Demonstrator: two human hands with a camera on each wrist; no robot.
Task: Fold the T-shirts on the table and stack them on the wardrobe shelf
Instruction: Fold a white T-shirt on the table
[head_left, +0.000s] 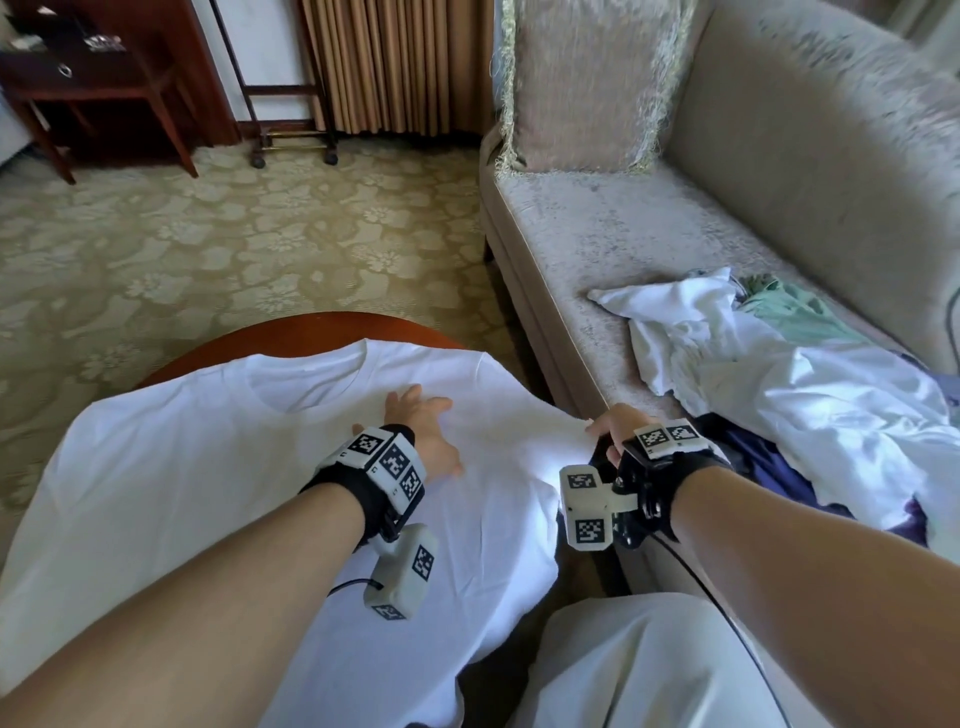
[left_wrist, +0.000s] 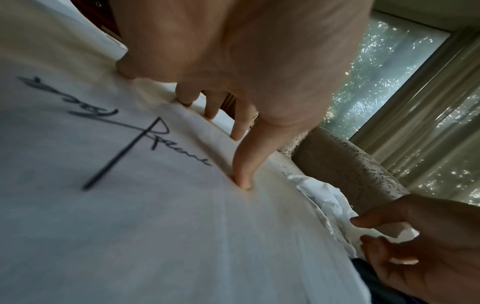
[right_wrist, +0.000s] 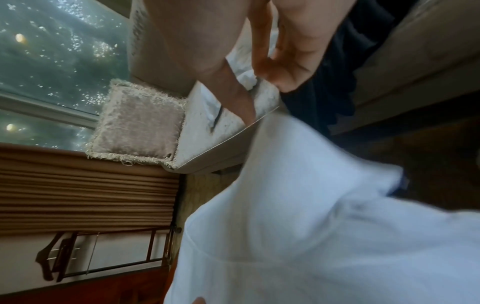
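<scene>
A white T-shirt (head_left: 208, 467) lies spread over the round wooden table (head_left: 291, 332), collar away from me. My left hand (head_left: 421, 426) rests flat on its upper right part, fingers spread and straight; in the left wrist view the fingertips (left_wrist: 242, 181) press the cloth (left_wrist: 130, 226) beside a black script print. My right hand (head_left: 605, 431) is at the shirt's right sleeve by the sofa's edge and pinches the fabric between thumb and fingers. That pinch shows in the left wrist view (left_wrist: 405, 236). In the right wrist view the hand (right_wrist: 272, 61) holds the shirt's edge (right_wrist: 311, 226).
A beige sofa (head_left: 623, 234) stands close on the right with a heap of white, green and dark clothes (head_left: 779, 374) and a fringed cushion (head_left: 582, 88). My knee in light trousers (head_left: 649, 665) is below. Patterned carpet, a dark side table (head_left: 93, 88) and a wheeled rack (head_left: 291, 130) lie beyond.
</scene>
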